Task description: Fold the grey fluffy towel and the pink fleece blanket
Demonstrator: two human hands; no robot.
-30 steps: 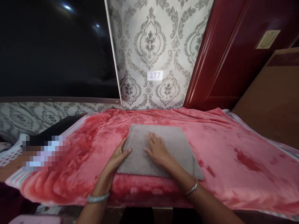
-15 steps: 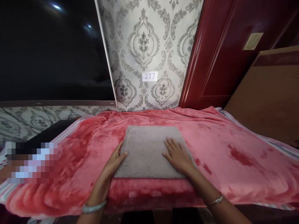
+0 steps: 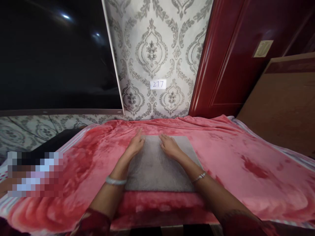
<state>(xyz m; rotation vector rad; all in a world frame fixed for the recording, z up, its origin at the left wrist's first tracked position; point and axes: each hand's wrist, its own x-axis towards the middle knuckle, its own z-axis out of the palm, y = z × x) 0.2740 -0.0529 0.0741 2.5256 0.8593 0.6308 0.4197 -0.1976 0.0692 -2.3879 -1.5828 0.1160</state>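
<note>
A grey, roughly square, fuzzy-looking mat [image 3: 159, 173] lies flat on a pink and red plush blanket [image 3: 228, 157]. At the mat's far left corner is my left hand [image 3: 136, 144], fingers stretched out and pointing away from me. My right hand [image 3: 168, 146] rests near the middle of the far edge, palm down, with its fingers extended over that edge. Neither hand grips anything. My forearms cross above the mat's left and right sides and hide parts of it.
A large dark television screen [image 3: 54, 62] stands at the back left. Behind are patterned wallpaper with a white paper label [image 3: 158, 84] reading 277 and a dark red door panel [image 3: 228, 62]. A cardboard sheet [image 3: 283, 108] leans at the right. A blurred patch [image 3: 35, 173] covers the left edge.
Both hands have moved forward from the mat's sides to its far edge. My left hand has left the left side. The mat lies in about the same place, and the view has tilted slightly.
</note>
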